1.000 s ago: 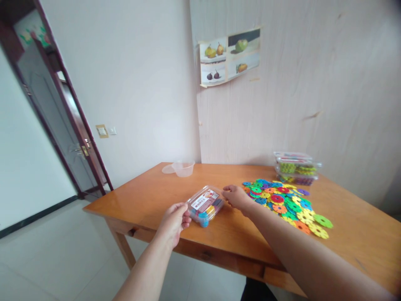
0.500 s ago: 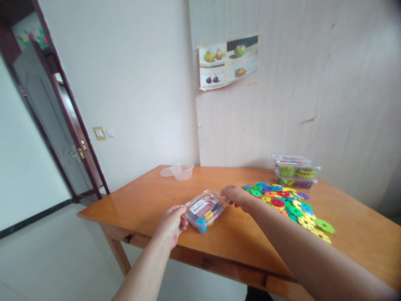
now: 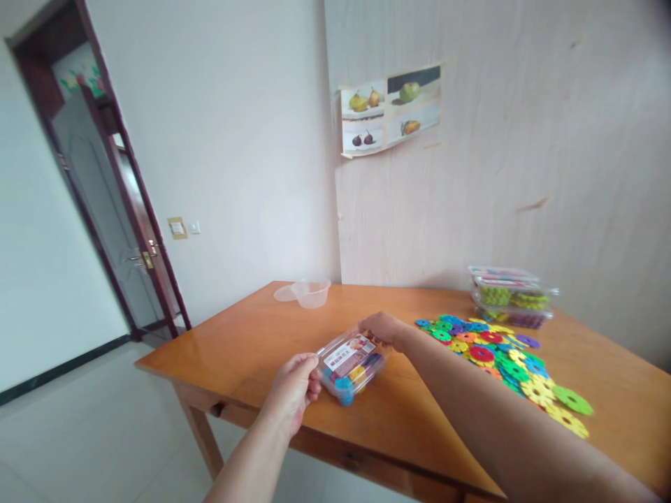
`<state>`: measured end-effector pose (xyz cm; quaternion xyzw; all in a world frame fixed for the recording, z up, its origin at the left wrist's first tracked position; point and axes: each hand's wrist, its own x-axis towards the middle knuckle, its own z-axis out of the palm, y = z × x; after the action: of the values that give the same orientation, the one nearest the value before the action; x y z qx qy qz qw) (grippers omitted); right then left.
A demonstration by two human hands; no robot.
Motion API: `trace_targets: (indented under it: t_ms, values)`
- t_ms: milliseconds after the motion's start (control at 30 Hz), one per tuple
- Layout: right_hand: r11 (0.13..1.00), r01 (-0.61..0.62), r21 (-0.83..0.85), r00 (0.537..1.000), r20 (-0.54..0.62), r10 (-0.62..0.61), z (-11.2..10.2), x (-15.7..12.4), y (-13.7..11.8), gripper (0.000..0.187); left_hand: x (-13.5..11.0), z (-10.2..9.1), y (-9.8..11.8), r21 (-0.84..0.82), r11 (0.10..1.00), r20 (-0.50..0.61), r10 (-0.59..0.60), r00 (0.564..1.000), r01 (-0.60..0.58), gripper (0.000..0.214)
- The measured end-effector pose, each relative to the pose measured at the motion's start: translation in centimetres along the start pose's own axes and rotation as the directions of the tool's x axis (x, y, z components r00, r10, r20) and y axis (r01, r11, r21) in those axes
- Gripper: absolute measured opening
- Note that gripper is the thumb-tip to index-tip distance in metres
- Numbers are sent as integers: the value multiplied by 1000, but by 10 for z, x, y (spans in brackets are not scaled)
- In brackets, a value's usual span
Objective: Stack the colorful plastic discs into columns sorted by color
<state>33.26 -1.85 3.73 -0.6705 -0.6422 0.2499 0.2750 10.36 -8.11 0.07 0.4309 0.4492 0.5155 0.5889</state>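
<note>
A clear plastic box (image 3: 350, 360) with a printed label on its lid lies at the front of the table; blue, yellow and purple pieces show through it. My left hand (image 3: 300, 388) pinches the box's left edge between thumb and curled fingers. Over the far right corner of the box, my right hand (image 3: 381, 328) is closed with its fingers bent down on the rim; its fingertips are partly hidden. To the right of the box spreads a pile of colourful flower-shaped plastic discs (image 3: 481, 353), behind my right forearm.
At the back left of the wooden table (image 3: 231, 342) stands a clear round tub (image 3: 313, 293) beside its flat lid (image 3: 286, 293). Stacked clear boxes (image 3: 512, 297) with green and purple pieces sit at the back right, near the wall.
My right hand has moved left along the box, from its right side onto the far right corner of the lid. My left hand keeps its hold. The view has shifted slightly.
</note>
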Motion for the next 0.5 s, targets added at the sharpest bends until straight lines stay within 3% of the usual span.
trace_targets:
  t_ms: [133,233,400,500]
  values:
    - [989,-143,46,985,101,137,3,1,-1,29,2,0,-1,9,1000,2,-16,1000,16,30]
    - [980,-184,73,977,123,175,4,4,-1,31,3,-1,-2,27,1000,-3,-14,1000,14,30]
    - [983,-127,133,990,79,117,9,6,9,21,1,0,-4,45,999,-1,13,1000,-13,35]
    - [981,-79,176,997,41,72,14,7,17,25,-1,0,-4,55,998,12,34,999,-35,36]
